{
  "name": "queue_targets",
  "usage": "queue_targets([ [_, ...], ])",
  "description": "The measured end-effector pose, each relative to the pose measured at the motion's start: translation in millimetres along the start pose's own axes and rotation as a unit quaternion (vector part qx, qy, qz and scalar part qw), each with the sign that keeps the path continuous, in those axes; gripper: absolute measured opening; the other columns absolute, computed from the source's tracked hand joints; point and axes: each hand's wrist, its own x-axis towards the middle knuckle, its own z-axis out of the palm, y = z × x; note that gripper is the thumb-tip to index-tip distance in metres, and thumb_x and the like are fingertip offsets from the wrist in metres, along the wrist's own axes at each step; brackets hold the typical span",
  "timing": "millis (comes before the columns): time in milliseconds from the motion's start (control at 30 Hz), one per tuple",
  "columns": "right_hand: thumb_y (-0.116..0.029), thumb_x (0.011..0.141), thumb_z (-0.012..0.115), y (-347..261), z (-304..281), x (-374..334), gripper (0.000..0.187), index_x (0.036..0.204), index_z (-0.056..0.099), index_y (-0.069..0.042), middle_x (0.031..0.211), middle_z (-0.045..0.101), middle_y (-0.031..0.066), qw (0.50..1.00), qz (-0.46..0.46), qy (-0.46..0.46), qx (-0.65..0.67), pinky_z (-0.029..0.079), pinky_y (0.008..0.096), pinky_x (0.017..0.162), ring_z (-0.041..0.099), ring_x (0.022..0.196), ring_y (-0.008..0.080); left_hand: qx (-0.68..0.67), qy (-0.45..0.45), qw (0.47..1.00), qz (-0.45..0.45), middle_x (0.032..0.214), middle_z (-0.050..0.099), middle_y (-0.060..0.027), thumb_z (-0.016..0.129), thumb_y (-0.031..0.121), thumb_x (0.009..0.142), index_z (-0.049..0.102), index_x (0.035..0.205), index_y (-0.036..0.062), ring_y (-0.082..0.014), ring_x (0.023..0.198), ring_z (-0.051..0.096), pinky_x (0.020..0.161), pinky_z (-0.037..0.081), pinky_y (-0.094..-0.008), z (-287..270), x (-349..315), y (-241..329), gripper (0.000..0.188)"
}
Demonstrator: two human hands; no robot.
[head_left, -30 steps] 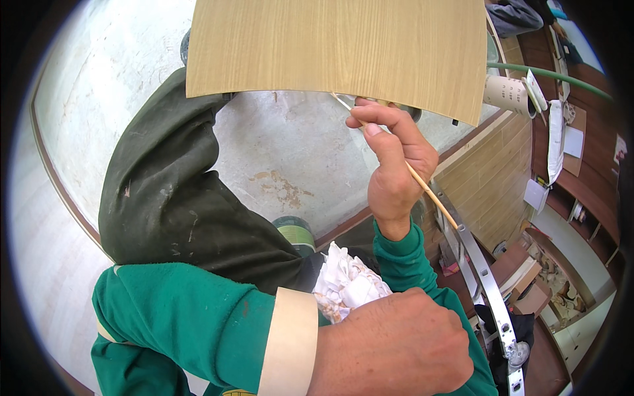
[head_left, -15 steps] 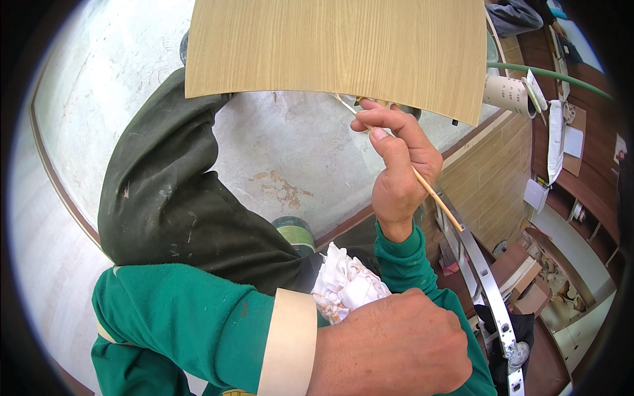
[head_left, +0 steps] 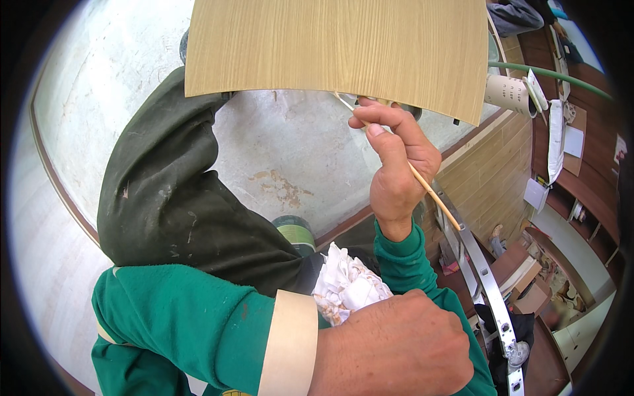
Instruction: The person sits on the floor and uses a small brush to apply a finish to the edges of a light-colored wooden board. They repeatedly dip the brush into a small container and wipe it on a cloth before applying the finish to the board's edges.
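Note:
My right hand (head_left: 403, 158) is closed round a thin brush (head_left: 432, 193) with a light wooden handle, pinching it between thumb and forefinger. The brush's pale tip meets the near edge of a wood-grain panel (head_left: 337, 46); some fingers are partly hidden beneath that edge. Across my right forearm lies my left hand (head_left: 396, 343), back upward and curled closed, its fingertips out of sight. A crumpled white cloth with brownish stains (head_left: 350, 284) bulges from under the left hand, seemingly gripped in it. Beige tape (head_left: 287, 343) wraps the left green cuff.
A metal ladder-like rail (head_left: 489, 284) runs down the right side. Beyond it are a brown printed roll (head_left: 505, 96), a green hose (head_left: 551, 74), shelves and cardboard. A green tin (head_left: 295, 232) stands by my leg on the stained floor (head_left: 264, 158). Another person's clothing (head_left: 515, 18) shows top right.
My right hand and the brush have shifted very slightly left along the panel's edge. A person's foot has come into view among the things at the right. My left hand stays almost still.

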Motion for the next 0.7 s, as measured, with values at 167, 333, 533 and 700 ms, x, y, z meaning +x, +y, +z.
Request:
queue_targets([
  [167, -0.012, 0.087, 0.06, -2, -1, -2, 0.017, 0.094, 0.075, -0.007, 0.083, 0.072, 0.0037, 1.0, -0.002, -0.01, -0.003, 0.026, 0.0561, 0.12, 0.067, 0.105, 0.0277, 0.009, 0.023, 1.0, -0.005, 0.076, 0.071, -0.0144, 0.072, 0.014, 0.077, 0.071, 0.069, 0.003, -0.0299, 0.073, 0.074, 0.058, 0.057, -0.0389, 10, -1, 2, 0.014],
  [333, -0.012, 0.087, 0.06, -3, -2, -1, 0.017, 0.095, 0.075, -0.007, 0.083, 0.072, 0.0037, 1.0, -0.002, -0.001, -0.003, 0.026, 0.0566, 0.12, 0.067, 0.107, 0.0281, 0.006, 0.01, 1.0, -0.003, 0.077, 0.071, -0.014, 0.072, 0.014, 0.077, 0.071, 0.069, 0.0035, -0.0296, 0.073, 0.074, 0.058, 0.057, -0.0388, 3, -1, 2, 0.014],
  [533, -0.013, 0.087, 0.06, -5, 3, -1, 0.018, 0.095, 0.075, -0.007, 0.083, 0.072, 0.0036, 1.0, 0.0, -0.013, 0.003, 0.025, 0.0565, 0.12, 0.067, 0.107, 0.0274, 0.009, 0.015, 1.0, -0.006, 0.078, 0.071, -0.0143, 0.072, 0.015, 0.077, 0.071, 0.069, 0.0034, -0.0288, 0.073, 0.074, 0.057, 0.057, -0.0383, 3, -3, 6, 0.014],
  [700, -0.013, 0.087, 0.06, 0, -4, -3, 0.018, 0.094, 0.076, -0.007, 0.081, 0.072, 0.003, 1.0, 0.002, -0.004, -0.009, 0.026, 0.056, 0.12, 0.067, 0.108, 0.0281, 0.016, 0.02, 1.0, 0.003, 0.076, 0.071, -0.0143, 0.072, 0.015, 0.077, 0.07, 0.068, 0.0029, -0.0288, 0.073, 0.074, 0.056, 0.057, -0.0381, 6, -3, 1, 0.015],
])
